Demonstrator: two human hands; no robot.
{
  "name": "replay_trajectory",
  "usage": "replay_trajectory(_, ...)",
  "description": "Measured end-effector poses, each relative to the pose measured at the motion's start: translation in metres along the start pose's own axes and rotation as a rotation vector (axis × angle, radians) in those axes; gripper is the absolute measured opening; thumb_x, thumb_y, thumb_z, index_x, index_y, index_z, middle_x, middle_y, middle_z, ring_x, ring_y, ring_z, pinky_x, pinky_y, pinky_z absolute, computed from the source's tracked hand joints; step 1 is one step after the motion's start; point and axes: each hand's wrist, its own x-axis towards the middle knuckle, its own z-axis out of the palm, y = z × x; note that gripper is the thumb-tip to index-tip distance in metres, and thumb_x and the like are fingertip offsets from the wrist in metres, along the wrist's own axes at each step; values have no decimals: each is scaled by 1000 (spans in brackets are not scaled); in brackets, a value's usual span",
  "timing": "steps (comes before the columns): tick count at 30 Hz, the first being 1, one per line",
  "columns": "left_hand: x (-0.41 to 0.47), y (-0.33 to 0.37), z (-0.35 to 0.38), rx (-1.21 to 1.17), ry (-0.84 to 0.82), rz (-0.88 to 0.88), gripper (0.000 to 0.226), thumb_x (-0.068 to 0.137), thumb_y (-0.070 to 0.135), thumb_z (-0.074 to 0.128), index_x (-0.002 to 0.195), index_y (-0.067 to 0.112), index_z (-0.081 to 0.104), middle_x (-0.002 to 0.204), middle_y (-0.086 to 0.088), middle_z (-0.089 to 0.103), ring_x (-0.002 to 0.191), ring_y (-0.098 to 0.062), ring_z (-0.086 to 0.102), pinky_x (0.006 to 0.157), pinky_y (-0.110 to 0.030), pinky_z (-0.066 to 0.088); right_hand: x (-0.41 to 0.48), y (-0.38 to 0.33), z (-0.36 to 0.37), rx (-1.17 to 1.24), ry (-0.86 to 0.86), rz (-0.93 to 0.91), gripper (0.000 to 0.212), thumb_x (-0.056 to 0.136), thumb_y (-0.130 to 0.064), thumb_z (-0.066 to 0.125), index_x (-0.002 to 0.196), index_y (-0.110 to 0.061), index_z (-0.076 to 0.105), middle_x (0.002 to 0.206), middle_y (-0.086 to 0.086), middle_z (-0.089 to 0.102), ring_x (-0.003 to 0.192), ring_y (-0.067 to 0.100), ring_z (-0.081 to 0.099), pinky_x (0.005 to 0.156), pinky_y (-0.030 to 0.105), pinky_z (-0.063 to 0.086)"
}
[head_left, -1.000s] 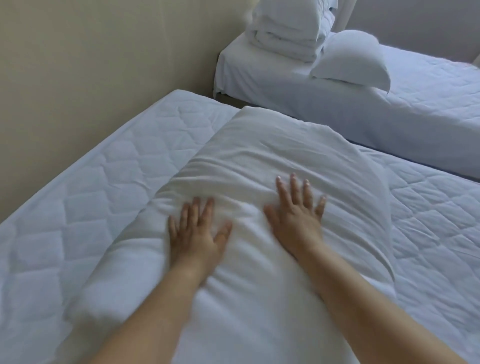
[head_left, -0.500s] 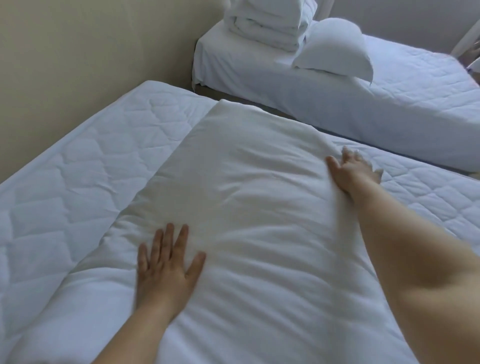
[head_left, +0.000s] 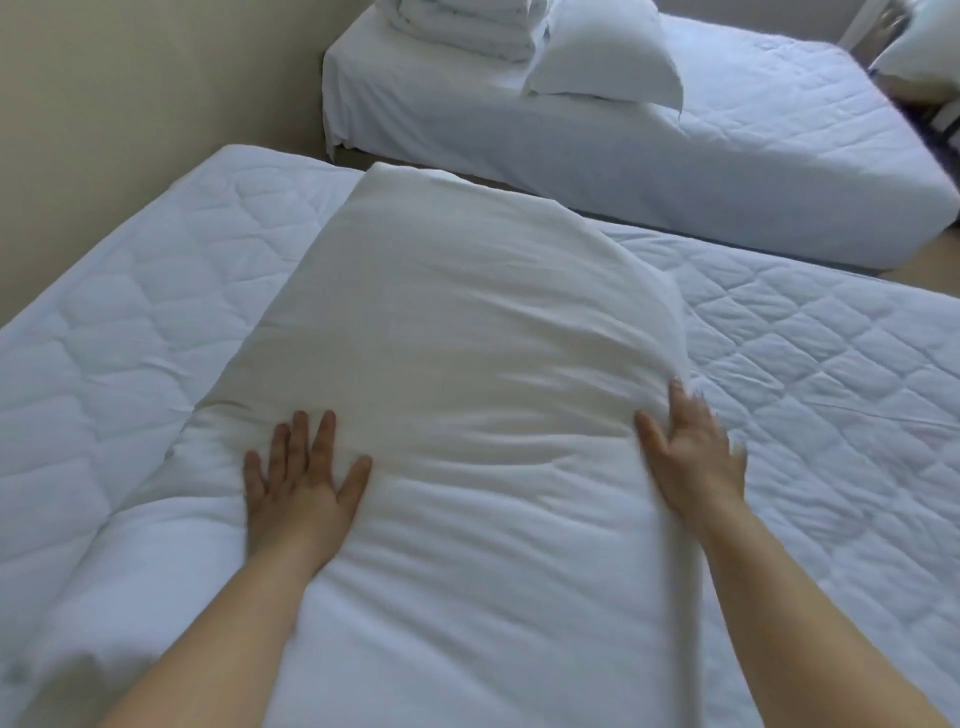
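Status: folded duvet (head_left: 467, 338) laid on near mattress (head_left: 104, 374). Pressed flat on it: left hand (head_left: 301, 488), grip wide, nothing held; right hand (head_left: 691, 457) flat at its right edge, blurred. Risk: creases pushed in or edge dragged askew by uneven strokes.

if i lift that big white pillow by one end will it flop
Probably floppy: the pillow dents and creases around the left hand pressing on it, so a lifted end would likely sag. Puffy, so likely light for its size. Lying flat on the quilted mattress, it should slide rather than roll.
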Motion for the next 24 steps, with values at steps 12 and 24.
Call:
replay_trajectory(12,-60,-19,-33,97,-33,32,62,96,49,22,148,24,3,157,0,-1,144,-16,-2,115,-35,-5,-174,98,43,261,-79,100,70,91,-58,26,148,-20,16,155,2,18,144,17,13,111,40,17)
replay_trajectory(24,-228,-7,29,92,145,699,75,67,53,47,138,36,29,130,-11,51,141,-10,14,114,-25,-2,-261,131,47,572,-515,-254,147,33,-70,71,146,-24,-12,151,-12,-2,141,3,-3,115,21,9)
